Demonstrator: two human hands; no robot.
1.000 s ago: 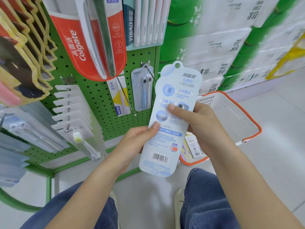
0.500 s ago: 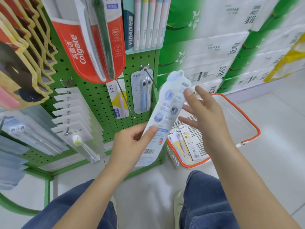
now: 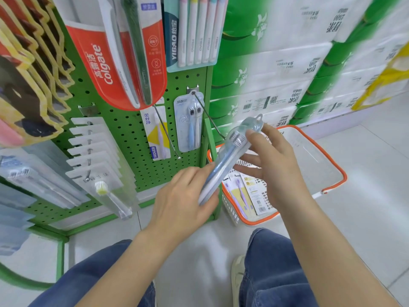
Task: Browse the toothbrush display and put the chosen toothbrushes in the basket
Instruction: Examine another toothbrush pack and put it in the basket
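A pale blue blister pack of two toothbrushes (image 3: 230, 156) lies tilted between my hands, its clear front up, over the near left corner of the basket. My left hand (image 3: 188, 196) grips its lower end. My right hand (image 3: 270, 160) holds the upper end near the hang tab with thumb and fingertips, the other fingers spread. The white basket with an orange rim (image 3: 332, 165) stands on the floor to the right of the rack and holds a purple toothbrush pack (image 3: 240, 196) and a card pack (image 3: 254, 191).
The green pegboard rack (image 3: 130, 129) carries a matching twin pack (image 3: 189, 122), a yellow-labelled pack (image 3: 156, 134), a red Colgate pack (image 3: 115, 60), a pastel multi-pack (image 3: 194, 29) and bare metal hooks (image 3: 210, 120). Stacked tissue cartons (image 3: 287, 69) stand behind the basket.
The pack has been turned over from its printed back to its clear front and lowered toward the basket. My right hand shifted from the middle of the pack to its upper end.
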